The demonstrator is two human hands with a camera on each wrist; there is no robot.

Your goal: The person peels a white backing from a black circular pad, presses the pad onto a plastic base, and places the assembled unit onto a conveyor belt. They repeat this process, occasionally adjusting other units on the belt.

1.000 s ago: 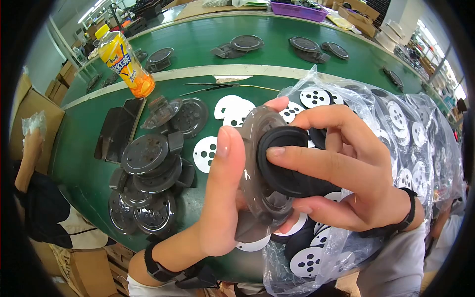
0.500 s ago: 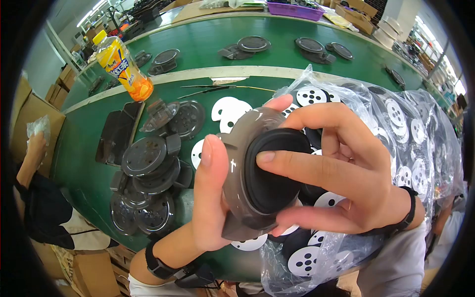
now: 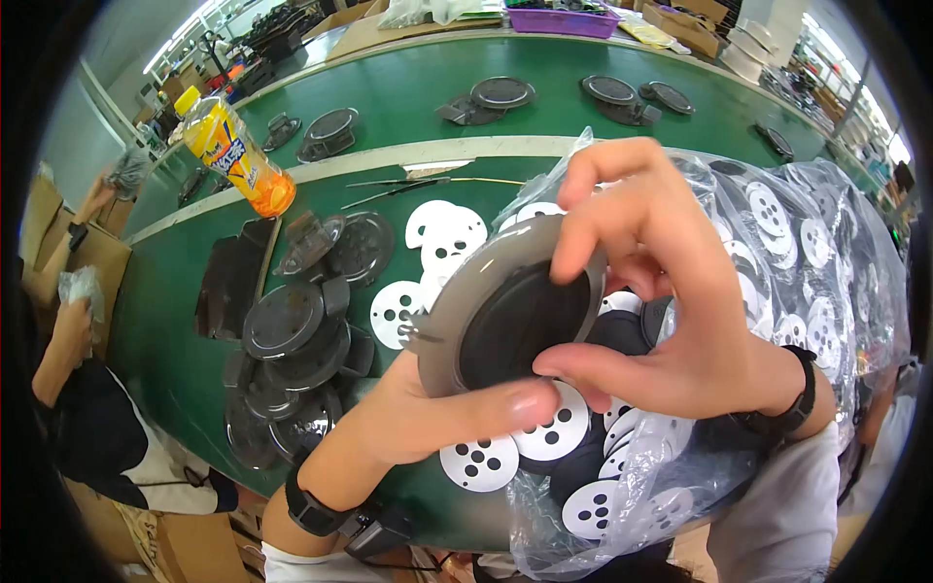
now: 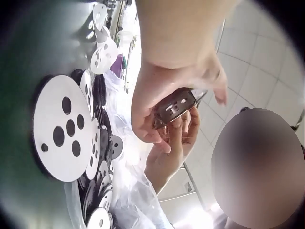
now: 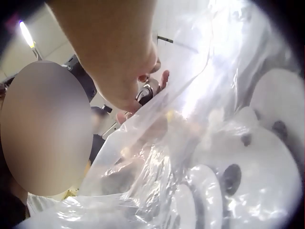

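Grey round cover (image 3: 457, 311) with black disc (image 3: 520, 325) pinched between left hand (image 3: 428, 413) at 6 o'clock and right hand (image 3: 671, 321) at 3 o'clock.

Translucent grey round cover (image 3: 457, 291) with black disc (image 3: 520, 325) seated inside, tilted, held above bag.

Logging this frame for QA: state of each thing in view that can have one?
left hand: grips the grey disc from below
right hand: fingers pinch the disc's rim
grey disc: held tilted, off the table
black insert: sits inside the disc
plastic bag: open, holds white perforated discs
orange drink bottle: upright, capped, partly full
stack of grey discs: piled on the table
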